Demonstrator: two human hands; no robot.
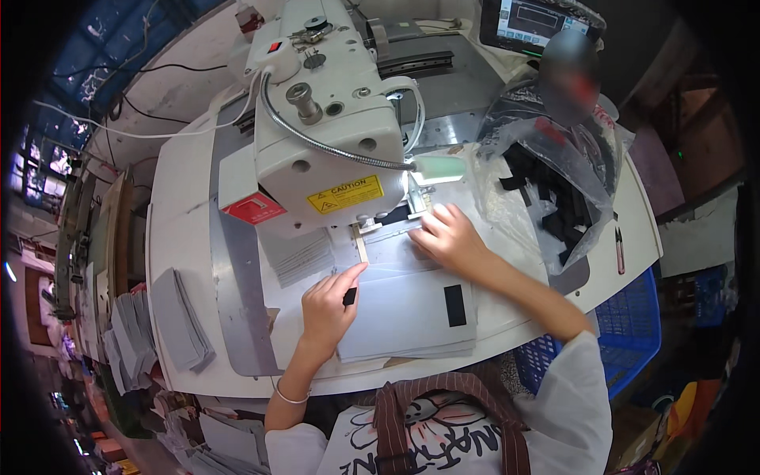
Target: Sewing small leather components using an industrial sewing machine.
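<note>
Beside the front of a white industrial sewing machine [332, 158], my left hand [326, 310] has its fingers drawn together near a narrow tan strip [362, 246]. What those fingers hold, if anything, is hidden. A small black piece [349, 296] shows at its palm side; whether held or lying on the panel, I cannot tell. My right hand [453, 241] is closed, fingertips beside the presser foot; its grip is hidden. Under the machine head lies a black patch [393, 214]. Nearest me rests a stack of grey panels [404, 317], the top one bearing a black rectangular patch [455, 305].
Grey pieces [297, 257] lie left of the needle area; another grey stack [180, 321] sits at the table's left. A clear plastic bag [582, 229] holds black patches. Thread snips [619, 247] lie by the right edge, above a blue basket [629, 328]. A screen [538, 22] stands behind.
</note>
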